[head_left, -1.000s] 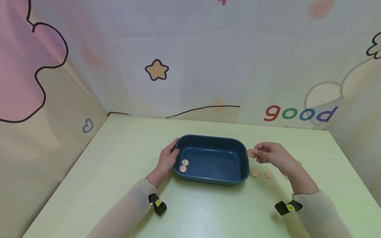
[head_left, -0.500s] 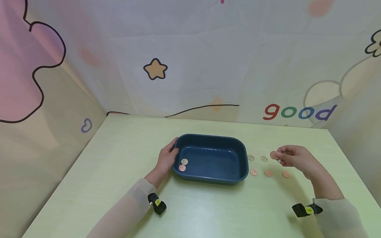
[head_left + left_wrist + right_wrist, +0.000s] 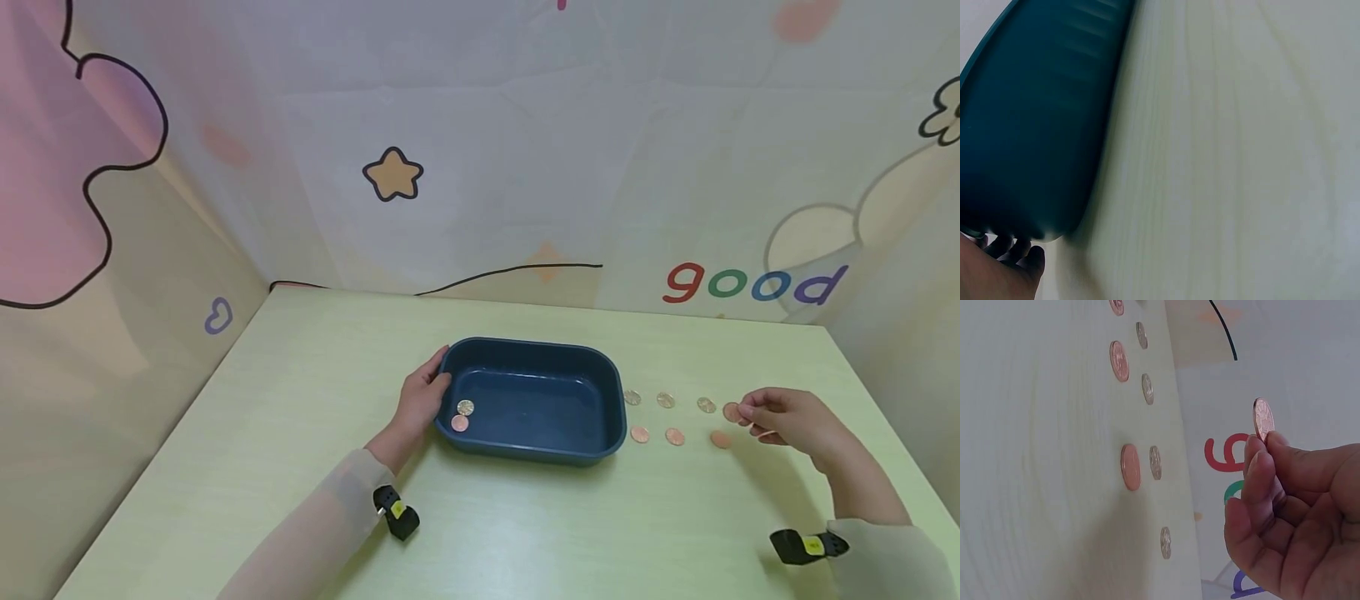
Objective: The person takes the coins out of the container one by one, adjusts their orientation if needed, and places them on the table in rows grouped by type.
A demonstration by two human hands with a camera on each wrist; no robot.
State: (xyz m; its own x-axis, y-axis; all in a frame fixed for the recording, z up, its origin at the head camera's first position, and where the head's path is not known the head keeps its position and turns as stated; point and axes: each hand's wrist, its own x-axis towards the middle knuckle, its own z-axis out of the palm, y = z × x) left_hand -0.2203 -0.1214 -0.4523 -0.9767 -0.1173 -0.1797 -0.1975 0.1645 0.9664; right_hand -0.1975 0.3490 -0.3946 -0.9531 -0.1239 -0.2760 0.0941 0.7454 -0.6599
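A dark blue rectangular plastic basin (image 3: 525, 457) stands on the table. My left hand (image 3: 420, 397) grips its left end, thumb over the rim and fingers along the outer wall. Inside, near that end, lie a silver coin (image 3: 465, 407) and a copper coin (image 3: 460, 423). Between thumb and index finger, my right hand (image 3: 787, 421) pinches another copper coin (image 3: 1263, 419), raised above the table. Silver coins (image 3: 665, 400) form a row right of the basin, and the one farthest right (image 3: 1166, 542) is hidden by the hand in the head view. A copper row (image 3: 675, 436) lies nearer me.
The pale green table (image 3: 337, 350) ends at a printed cloth backdrop (image 3: 495, 167) behind and at both sides. A black device is strapped at each sleeve cuff, the left one (image 3: 397, 514) close over the table.
My right hand has moved right along the silver row, still pinching the copper coin, uncovering coins it hid before. The left hand and basin stay in place.
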